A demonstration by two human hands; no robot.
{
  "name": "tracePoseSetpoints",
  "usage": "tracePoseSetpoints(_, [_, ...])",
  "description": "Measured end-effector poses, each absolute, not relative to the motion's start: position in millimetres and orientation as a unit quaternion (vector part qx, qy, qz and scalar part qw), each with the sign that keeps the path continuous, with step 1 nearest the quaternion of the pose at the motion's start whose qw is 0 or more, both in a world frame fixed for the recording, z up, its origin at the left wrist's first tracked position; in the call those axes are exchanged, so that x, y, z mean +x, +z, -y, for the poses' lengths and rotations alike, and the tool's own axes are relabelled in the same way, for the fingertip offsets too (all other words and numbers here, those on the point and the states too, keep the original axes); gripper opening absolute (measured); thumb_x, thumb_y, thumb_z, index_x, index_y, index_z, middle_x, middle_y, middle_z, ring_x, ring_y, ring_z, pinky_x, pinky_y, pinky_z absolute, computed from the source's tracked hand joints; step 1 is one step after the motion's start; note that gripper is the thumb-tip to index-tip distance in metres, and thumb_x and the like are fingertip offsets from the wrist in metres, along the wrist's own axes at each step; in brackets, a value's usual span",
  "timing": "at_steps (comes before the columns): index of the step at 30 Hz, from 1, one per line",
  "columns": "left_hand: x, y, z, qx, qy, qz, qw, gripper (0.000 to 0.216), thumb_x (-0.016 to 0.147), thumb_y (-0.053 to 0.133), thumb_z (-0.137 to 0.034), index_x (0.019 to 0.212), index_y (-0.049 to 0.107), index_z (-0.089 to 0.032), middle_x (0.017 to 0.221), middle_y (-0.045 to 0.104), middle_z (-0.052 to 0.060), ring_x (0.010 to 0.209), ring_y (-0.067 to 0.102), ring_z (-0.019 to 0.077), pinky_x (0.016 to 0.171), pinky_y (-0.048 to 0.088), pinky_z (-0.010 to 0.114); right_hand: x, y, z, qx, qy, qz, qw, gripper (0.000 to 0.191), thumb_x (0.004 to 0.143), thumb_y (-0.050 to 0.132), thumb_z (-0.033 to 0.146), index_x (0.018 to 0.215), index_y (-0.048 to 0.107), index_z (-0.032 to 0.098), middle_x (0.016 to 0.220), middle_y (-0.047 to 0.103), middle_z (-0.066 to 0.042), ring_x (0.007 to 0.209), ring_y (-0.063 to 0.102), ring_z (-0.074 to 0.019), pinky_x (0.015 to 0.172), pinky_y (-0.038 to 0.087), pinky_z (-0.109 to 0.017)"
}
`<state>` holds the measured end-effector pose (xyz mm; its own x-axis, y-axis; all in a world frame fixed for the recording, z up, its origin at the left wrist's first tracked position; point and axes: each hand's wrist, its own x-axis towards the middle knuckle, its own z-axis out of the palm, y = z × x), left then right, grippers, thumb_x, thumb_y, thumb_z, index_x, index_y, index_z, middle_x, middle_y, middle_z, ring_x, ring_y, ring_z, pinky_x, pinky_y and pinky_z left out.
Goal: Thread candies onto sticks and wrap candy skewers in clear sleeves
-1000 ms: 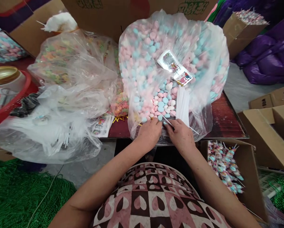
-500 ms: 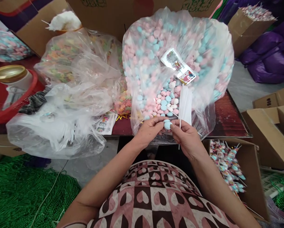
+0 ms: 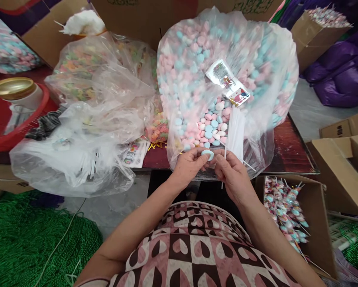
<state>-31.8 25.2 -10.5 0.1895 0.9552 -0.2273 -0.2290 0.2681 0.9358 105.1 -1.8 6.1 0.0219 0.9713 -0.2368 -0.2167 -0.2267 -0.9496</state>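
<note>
The left hand (image 3: 188, 164) and the right hand (image 3: 231, 172) are close together at the near edge of the table (image 3: 289, 151), just in front of the open mouth of a big clear plastic bag (image 3: 256, 79) full of pink, blue and white candies (image 3: 210, 125). The left fingers are pinched on one pale blue candy piece (image 3: 208, 154), held between the two hands. The right hand is closed on a thin white stick (image 3: 223, 167), which stands almost upright beside the candy. A bundle of white sticks (image 3: 235, 133) lies in the bag mouth, near two printed wrappers (image 3: 229, 83). At the right, below the table, a cardboard box (image 3: 318, 223) holds finished wrapped lollipops (image 3: 283, 209).
</note>
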Motion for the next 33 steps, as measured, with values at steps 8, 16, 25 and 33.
tracePoseSetpoints(8, [-36.2,-5.8,-28.9,0.257,0.482,-0.416,0.728,0.039,0.063,0.083,-0.037,0.089,0.067,-0.013,0.082,0.068,0.002,0.071,0.065,0.0120,0.060,0.051,0.022,116.7,12.6,30.5,-0.537,0.550,0.494,0.407,0.030,0.091,0.055,0.041,0.108,0.067,0.020,0.063,0.057,0.003,0.041,0.041,-0.0065,0.039,0.031,-0.021])
tracePoseSetpoints(16, [-33.1,-9.4,-28.9,0.246,0.488,-0.395,0.738,0.046,0.061,0.084,-0.040,0.095,0.067,-0.014,0.082,0.070,0.002,0.069,0.063,0.0104,0.062,0.051,0.023,114.0,19.1,31.9,-0.574,0.457,0.600,0.318,0.038,0.092,0.047,0.040,0.108,0.071,0.015,0.044,0.049,0.006,0.039,0.043,-0.0106,0.045,0.037,-0.023])
tracePoseSetpoints(25, [-33.4,-18.6,-26.6,0.376,0.503,-0.439,0.642,0.040,0.073,0.076,-0.039,0.106,0.068,-0.017,0.085,0.070,0.001,0.073,0.062,0.0114,0.071,0.052,0.026,119.2,15.7,30.6,-0.596,0.437,0.602,0.301,0.042,0.091,0.048,0.040,0.111,0.073,0.012,0.041,0.043,0.006,0.039,0.040,-0.0118,0.043,0.033,-0.024])
tracePoseSetpoints(33, [-35.6,-16.6,-17.3,0.592,0.495,-0.499,0.393,0.019,0.085,0.065,-0.026,0.102,0.071,-0.021,0.100,0.074,0.005,0.092,0.066,0.0157,0.086,0.051,0.028,119.1,9.4,32.6,-0.599,0.479,0.561,0.311,0.043,0.090,0.049,0.046,0.106,0.073,0.014,0.042,0.039,0.006,0.038,0.036,-0.0107,0.039,0.026,-0.023])
